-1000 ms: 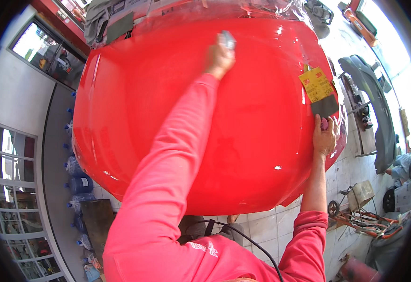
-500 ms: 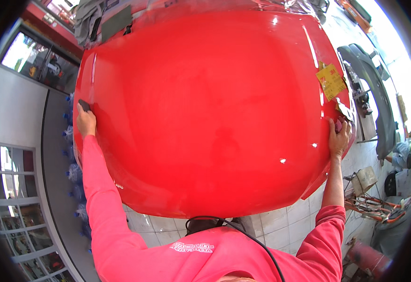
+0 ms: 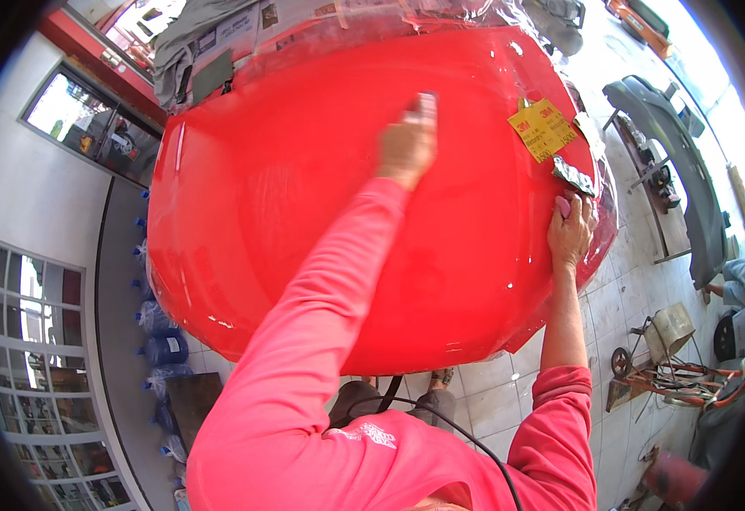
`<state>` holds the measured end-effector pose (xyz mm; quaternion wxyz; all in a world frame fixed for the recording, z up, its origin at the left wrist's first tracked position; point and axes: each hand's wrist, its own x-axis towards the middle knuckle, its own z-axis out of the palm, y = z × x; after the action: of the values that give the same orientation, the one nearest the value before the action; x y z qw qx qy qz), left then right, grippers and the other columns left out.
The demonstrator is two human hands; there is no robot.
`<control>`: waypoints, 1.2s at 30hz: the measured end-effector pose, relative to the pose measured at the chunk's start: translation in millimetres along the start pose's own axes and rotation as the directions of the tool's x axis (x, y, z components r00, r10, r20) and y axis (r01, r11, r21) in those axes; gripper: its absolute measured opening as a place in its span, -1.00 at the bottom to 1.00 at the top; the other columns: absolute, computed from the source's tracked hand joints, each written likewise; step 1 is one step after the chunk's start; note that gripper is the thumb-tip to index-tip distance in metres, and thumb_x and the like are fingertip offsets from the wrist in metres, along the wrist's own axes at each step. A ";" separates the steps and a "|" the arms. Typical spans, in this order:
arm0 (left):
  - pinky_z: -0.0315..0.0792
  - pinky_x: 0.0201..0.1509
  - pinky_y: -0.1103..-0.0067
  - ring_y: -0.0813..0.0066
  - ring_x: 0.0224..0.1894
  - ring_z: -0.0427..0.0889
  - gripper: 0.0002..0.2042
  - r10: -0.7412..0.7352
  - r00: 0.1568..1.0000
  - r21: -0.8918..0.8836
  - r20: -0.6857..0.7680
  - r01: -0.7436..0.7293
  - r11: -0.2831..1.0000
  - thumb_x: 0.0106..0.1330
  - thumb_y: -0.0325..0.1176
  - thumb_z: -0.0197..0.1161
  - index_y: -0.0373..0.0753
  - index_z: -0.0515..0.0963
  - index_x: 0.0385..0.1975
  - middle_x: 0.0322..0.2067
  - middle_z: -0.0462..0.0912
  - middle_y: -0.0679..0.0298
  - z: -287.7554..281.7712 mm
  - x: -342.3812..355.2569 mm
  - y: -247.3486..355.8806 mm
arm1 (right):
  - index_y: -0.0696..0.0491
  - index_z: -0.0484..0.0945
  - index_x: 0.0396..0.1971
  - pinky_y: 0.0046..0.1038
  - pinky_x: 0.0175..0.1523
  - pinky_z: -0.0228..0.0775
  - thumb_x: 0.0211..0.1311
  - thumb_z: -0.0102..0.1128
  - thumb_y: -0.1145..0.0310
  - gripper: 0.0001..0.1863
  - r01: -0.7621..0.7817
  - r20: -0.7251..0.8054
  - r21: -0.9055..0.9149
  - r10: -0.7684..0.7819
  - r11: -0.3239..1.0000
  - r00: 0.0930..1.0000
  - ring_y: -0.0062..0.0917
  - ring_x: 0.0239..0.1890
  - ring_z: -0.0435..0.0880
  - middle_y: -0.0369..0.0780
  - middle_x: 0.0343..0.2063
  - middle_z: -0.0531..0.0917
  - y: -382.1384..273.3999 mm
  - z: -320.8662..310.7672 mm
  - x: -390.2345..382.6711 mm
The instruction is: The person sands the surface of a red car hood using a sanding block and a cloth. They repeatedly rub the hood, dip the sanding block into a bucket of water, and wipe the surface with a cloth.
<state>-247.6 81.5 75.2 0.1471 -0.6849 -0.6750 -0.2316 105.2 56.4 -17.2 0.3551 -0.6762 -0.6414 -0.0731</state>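
A glossy red car hood (image 3: 304, 230) fills the middle of the view. My left hand (image 3: 406, 149), blurred by motion, is over its upper middle. Closed fingers press a small grey pad (image 3: 426, 106) against the paint; the smear hides its exact kind. At the hood's right edge my right hand (image 3: 568, 234) is curled around a pink sponge-like piece (image 3: 564, 207), partly covered by the fingers. Just beyond that hand lies a crumpled, shiny silver-and-dark piece (image 3: 573, 175). A yellow sandpaper sheet (image 3: 542, 130) with printing rests further up on the hood.
Masking paper and plastic (image 3: 304, 30) cover the car beyond the hood. A dark bumper (image 3: 666, 162) sits on a stand to the right. Blue water jugs (image 3: 166, 347) line the left wall. A dark cable (image 3: 466, 434) runs across my chest. A wheeled cart (image 3: 666, 332) stands lower right.
My left hand has swept from the hood's left edge to its upper middle with the pad. My right hand stays on the pink piece at the right edge. The view has shifted.
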 end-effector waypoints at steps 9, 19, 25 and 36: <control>0.64 -0.22 0.06 -0.16 -0.32 0.75 -0.24 -0.044 0.995 -0.348 0.094 0.074 0.935 0.39 -0.37 0.14 -0.34 0.02 0.59 -0.23 0.73 -0.13 31.1 -33.6 78.8 | 0.09 0.67 0.08 -0.31 0.16 0.55 0.40 0.26 0.43 -0.71 -0.030 -0.002 0.400 0.033 0.916 0.999 -0.24 0.02 0.74 -0.09 -0.02 0.75 115.5 -96.9 -93.1; 0.59 -0.12 -0.08 -0.34 -0.15 0.74 -0.43 -0.738 0.671 -0.267 -0.072 0.700 0.662 0.37 -0.23 0.19 -0.14 0.27 0.38 -0.21 0.74 -0.27 -134.3 -198.4 -376.9 | 0.26 0.55 0.19 -0.21 0.25 0.46 0.44 0.10 0.32 -0.56 -0.963 0.188 -0.200 0.972 0.180 0.143 -0.21 0.15 0.66 0.02 0.11 0.67 194.1 -366.7 -683.2; 0.62 -0.10 -0.03 -0.28 -0.16 0.76 -0.39 -0.669 0.714 0.216 -0.207 0.700 0.680 0.42 -0.29 0.09 -0.29 0.24 0.47 -0.20 0.75 -0.22 -188.7 -297.3 -472.9 | 0.21 0.58 0.08 -0.30 -0.01 0.42 0.41 0.10 0.34 -0.65 -0.993 0.422 -0.104 0.902 -0.053 -0.093 -0.34 -0.11 0.60 -0.09 -0.12 0.63 51.5 -329.5 -749.2; 0.63 -0.39 0.00 -0.20 -0.37 0.76 -0.52 -0.109 0.994 -0.013 -0.014 0.109 0.994 0.68 -0.24 -0.20 -0.38 0.14 0.45 -0.24 0.72 -0.19 -69.6 -119.9 -82.4 | 0.12 0.63 -0.13 -0.46 -0.49 0.34 0.36 0.11 0.38 -0.79 -0.986 0.455 0.162 0.889 -0.033 0.045 -0.58 -0.59 0.50 -0.29 -0.56 0.56 37.7 -320.6 -671.1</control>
<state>-335.5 -53.3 63.3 0.1350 -0.6463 -0.7087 -0.2486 142.4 -672.1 -167.4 0.3769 -0.8303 -0.0337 0.4092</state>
